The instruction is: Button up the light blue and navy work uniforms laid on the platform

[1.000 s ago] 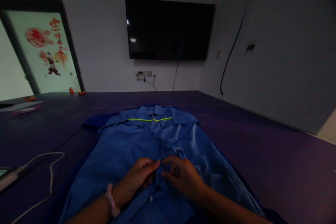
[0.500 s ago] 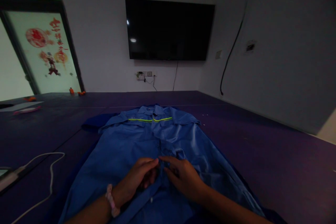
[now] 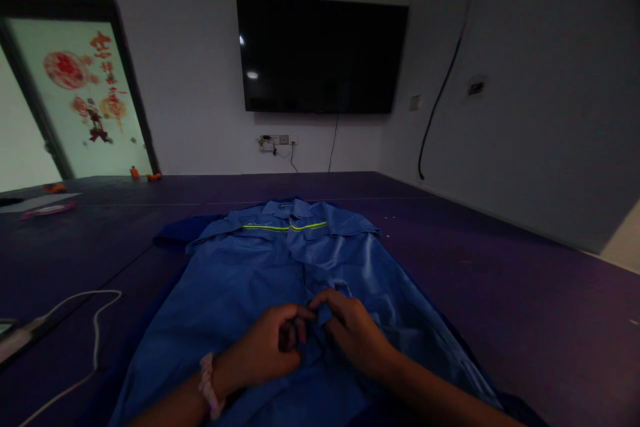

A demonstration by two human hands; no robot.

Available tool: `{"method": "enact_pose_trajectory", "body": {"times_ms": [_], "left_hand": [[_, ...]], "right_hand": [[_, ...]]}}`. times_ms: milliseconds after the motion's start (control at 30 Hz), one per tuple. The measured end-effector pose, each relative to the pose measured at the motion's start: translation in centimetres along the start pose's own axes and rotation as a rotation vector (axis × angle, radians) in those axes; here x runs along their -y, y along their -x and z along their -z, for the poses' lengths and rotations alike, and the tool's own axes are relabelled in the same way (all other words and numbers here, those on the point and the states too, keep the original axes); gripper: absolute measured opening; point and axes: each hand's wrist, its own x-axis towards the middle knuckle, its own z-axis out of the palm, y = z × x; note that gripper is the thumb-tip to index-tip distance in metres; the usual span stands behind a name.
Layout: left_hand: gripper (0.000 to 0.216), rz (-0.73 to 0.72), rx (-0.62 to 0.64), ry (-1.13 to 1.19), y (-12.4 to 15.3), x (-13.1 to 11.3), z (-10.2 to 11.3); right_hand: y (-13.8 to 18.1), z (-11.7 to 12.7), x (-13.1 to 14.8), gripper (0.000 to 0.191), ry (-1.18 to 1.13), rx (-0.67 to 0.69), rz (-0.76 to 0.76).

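Note:
A blue work shirt (image 3: 260, 267) with a yellow-green reflective stripe across the chest lies flat on the dark purple surface (image 3: 500, 293), collar away from me. My left hand (image 3: 273, 347), with a pink band at the wrist, and my right hand (image 3: 353, 333) meet over the shirt's front opening near the lower middle. Both have their fingers curled and pinched on the blue fabric of the placket. What is between the fingertips is too dark to make out beyond the cloth.
A white cable (image 3: 95, 320) snakes over the surface at the left, leading to a flat device (image 3: 15, 337) at the left edge. A black TV (image 3: 320, 53) hangs on the far wall. Papers (image 3: 40, 203) lie at the far left near a decorated glass door (image 3: 80, 100).
Both hands shifted slightly up the shirt's front and curled tighter, pinching the placket fabric together; half a second ago the right fingers lay flatter.

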Motion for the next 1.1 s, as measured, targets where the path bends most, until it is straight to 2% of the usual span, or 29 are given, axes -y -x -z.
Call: {"method": "enact_pose_trajectory", "body": {"times_ms": [167,267,333,467,533,600,667,767,833,867,933,1000,1100], "left_hand": [[0.049,0.02,0.025,0.054,0.0,0.2,0.2],[0.046,0.028,0.101,0.244,0.3,0.2,0.7],[0.044,0.059,0.245,0.377,0.7,-0.1,1.3],[0.044,0.144,0.617,0.426,1.6,-0.6,2.0],[0.042,0.15,0.675,0.399,1.8,-0.6,1.9],[0.037,0.132,0.634,0.407,1.6,-0.5,1.6],[0.034,0.094,0.496,0.437,1.0,-0.1,1.4],[0.032,0.028,0.107,0.395,-0.1,0.5,1.4],[0.03,-0.011,-0.161,0.232,-0.8,1.1,1.5],[0.027,-0.035,-0.257,0.117,-1.0,1.3,1.6],[0.02,-0.09,-0.357,-0.128,-1.4,1.8,1.8],[0.014,-0.128,-0.364,-0.314,-1.7,2.3,1.9],[0.014,-0.119,-0.313,-0.422,-2.2,2.8,2.1]], "right_hand": [[-0.1,0.7,0.5,0.027,-0.397,0.008,-0.088],[-0.2,1.4,0.9,0.019,-0.588,0.023,-0.149],[-0.2,1.9,1.1,0.02,-0.676,0.096,-0.172],[-0.1,2.2,1.3,0.03,-0.734,0.429,-0.103],[-0.1,2.0,1.2,0.034,-0.691,0.498,-0.083],[-0.3,1.8,0.9,0.035,-0.583,0.396,-0.093],[-0.6,1.7,0.3,0.033,-0.4,0.188,-0.074],[-1.1,1.9,-0.8,0.031,-0.088,-0.137,-0.002],[-1.4,2.1,-1.4,0.032,0.057,-0.242,0.038],[-1.5,2.2,-1.6,0.033,0.11,-0.247,0.055],[-1.6,2.0,-1.9,0.036,0.206,-0.181,0.087],[-1.6,1.7,-2.0,0.04,0.279,-0.049,0.12],[-1.7,1.4,-1.9,0.043,0.347,0.131,0.179]]}}
